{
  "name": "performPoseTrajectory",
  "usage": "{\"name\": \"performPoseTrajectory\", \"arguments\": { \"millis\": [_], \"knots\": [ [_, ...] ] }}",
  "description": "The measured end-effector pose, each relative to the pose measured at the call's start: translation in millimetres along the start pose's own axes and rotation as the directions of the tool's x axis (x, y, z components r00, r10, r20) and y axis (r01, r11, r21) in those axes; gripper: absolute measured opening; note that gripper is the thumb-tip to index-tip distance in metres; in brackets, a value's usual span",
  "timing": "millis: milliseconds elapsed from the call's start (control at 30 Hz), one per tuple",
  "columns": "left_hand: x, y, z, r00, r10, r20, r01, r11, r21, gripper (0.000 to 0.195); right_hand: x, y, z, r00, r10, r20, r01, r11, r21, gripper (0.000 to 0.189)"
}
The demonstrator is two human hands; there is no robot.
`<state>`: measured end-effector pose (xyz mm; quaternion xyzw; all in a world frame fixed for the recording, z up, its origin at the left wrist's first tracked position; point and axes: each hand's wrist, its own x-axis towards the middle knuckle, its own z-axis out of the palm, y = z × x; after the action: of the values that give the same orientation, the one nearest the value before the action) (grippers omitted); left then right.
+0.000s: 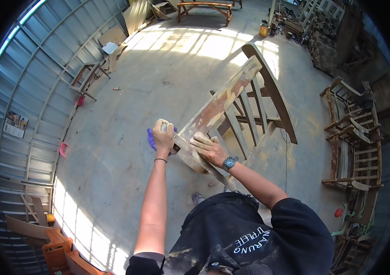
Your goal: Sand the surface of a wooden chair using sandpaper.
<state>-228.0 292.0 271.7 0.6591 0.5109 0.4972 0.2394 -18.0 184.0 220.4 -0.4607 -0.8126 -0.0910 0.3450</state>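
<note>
A slatted wooden chair or bench frame stands tilted before me, its broad rail patchy with reddish-brown and pale areas. A dark curved wooden piece forms its far right side. At the near left corner of the rail, my left hand is curled closed around a small pale object that I cannot identify. Purple cloth-like material shows behind that hand. My right hand lies palm down on the near end of the frame, fingers stretched out and dusty. Whether anything is under its fingers is hidden.
Stacked wooden furniture frames line the right side. A small wooden frame leans by the metal wall at left. A wooden bench stands far ahead, with a yellow-orange can to its right. Orange-brown furniture is at lower left.
</note>
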Motion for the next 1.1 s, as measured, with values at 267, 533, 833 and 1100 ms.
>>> {"name": "performPoseTrajectory", "arguments": {
  "millis": [267,533,833,1100],
  "knots": [
    [0.6,-3.1,1.2,1.0,0.013,0.002,-0.013,1.0,0.001,0.015,-0.8,52.5,13.1,0.908,0.366,-0.204,-0.378,0.926,-0.019,0.051],
    [-2.3,3.3,1.7,0.998,-0.063,0.028,0.064,0.997,-0.037,0.016,-10.9,44.7,11.6,0.938,0.295,-0.182,-0.286,0.955,0.071,0.057],
    [-0.3,5.4,2.4,0.997,-0.063,0.041,0.065,0.997,-0.049,0.015,-12.5,51.2,2.3,0.976,0.208,-0.069,-0.206,0.978,0.031,0.059],
    [-5.8,6.5,4.6,1.0,-0.013,0.0,0.013,0.995,-0.101,0.013,-11.9,61.3,0.8,0.933,0.346,-0.101,-0.348,0.938,0.0,0.054]
  ]
}}
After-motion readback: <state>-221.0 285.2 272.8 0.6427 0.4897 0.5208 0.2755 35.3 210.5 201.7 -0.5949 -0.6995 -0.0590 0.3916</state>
